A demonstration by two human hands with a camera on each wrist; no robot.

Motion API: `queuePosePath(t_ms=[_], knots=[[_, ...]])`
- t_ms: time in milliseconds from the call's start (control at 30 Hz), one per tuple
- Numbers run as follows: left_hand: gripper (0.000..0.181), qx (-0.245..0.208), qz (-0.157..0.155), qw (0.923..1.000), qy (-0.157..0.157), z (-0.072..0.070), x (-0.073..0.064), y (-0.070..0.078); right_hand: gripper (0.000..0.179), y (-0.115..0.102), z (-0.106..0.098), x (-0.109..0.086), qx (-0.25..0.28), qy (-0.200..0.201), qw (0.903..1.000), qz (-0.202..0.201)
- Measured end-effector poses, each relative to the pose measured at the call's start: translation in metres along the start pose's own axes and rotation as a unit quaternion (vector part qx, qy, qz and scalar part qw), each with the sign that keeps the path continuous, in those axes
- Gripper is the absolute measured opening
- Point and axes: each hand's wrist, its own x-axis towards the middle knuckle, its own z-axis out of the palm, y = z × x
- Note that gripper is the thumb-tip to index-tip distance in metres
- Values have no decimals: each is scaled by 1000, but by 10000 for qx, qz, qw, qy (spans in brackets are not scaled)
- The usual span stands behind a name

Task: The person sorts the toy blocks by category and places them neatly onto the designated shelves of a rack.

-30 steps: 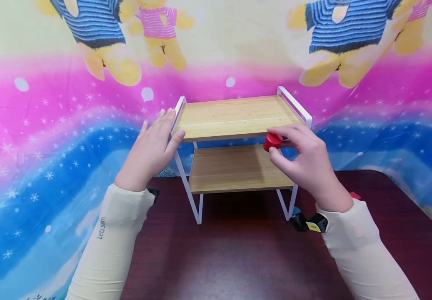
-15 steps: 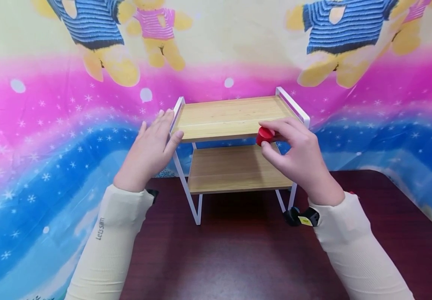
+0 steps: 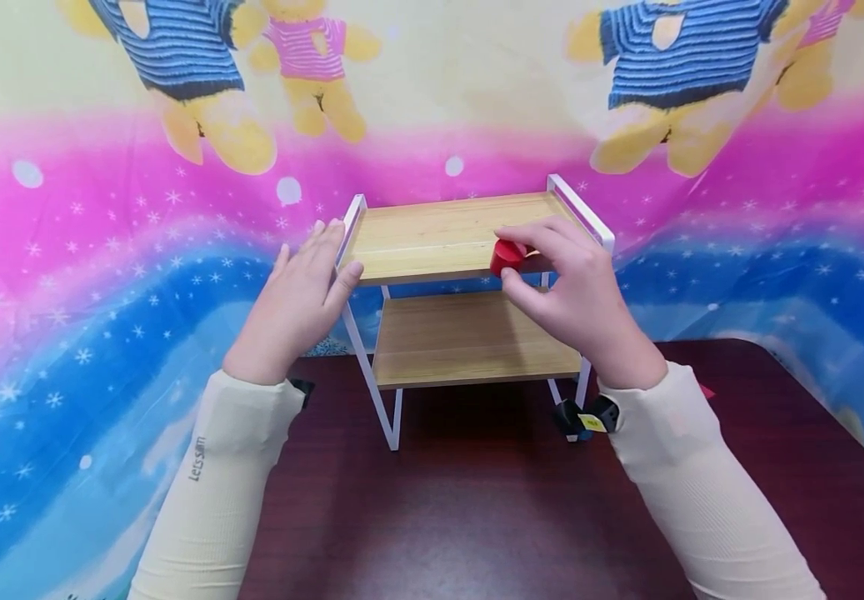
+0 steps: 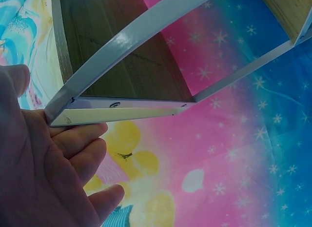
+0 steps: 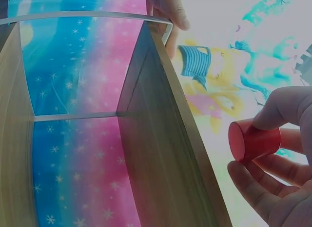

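The shelf (image 3: 469,333) stands on the table (image 3: 432,517), backdrop (image 3: 439,108) behind, left grip (image 3: 292,300) to its left.

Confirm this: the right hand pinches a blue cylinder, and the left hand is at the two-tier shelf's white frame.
The colour is wrong: the cylinder pinched by the right hand is red, as the right wrist view shows. The rest stands.

The left arm (image 3: 210,483) and the right arm (image 3: 701,483) are stretched forward in long sleeves. The left hand (image 3: 289,300) is raised with its back shown, the fingers (image 3: 321,242) held straight and the thumb (image 3: 345,285) spread apart from them. The right hand (image 3: 574,283) is held in a pinch, its thumb and index finger (image 3: 532,237) bent toward each other.
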Motion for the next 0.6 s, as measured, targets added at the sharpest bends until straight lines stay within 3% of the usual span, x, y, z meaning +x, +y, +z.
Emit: queuePosePath(t_ms=[600], knots=[[70, -74, 20, 10000, 6, -1, -1, -1, 46, -3, 18, 18, 269, -315, 9991, -5]])
